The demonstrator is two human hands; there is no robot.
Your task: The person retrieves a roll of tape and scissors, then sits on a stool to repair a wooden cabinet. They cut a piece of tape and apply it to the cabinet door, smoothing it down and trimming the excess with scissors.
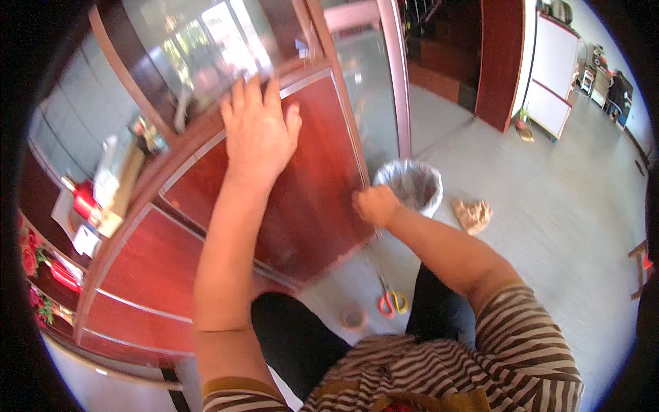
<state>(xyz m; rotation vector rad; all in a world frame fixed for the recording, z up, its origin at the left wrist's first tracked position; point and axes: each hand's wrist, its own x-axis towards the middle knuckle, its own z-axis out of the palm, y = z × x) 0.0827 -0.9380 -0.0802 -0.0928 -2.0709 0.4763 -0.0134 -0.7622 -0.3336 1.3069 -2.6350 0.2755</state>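
Observation:
A dark red wooden cabinet door (312, 192) with a glass pane above stands open in front of me. My left hand (257, 127) lies flat on the door's red lower panel, fingers spread up to the silver strip below the glass. My right hand (374, 204) is closed at the door's right edge, low down; what it pinches is too small to tell. On the floor by my knees lie orange-and-yellow-handled scissors (391, 301) and a roll of tape (353, 318).
A waste bin (410, 184) lined with a pale bag stands just behind the door's edge. A crumpled brown cloth (472, 214) lies on the grey floor to its right. Cabinet shelves at left hold red items (84, 203). A white board (552, 69) stands far right.

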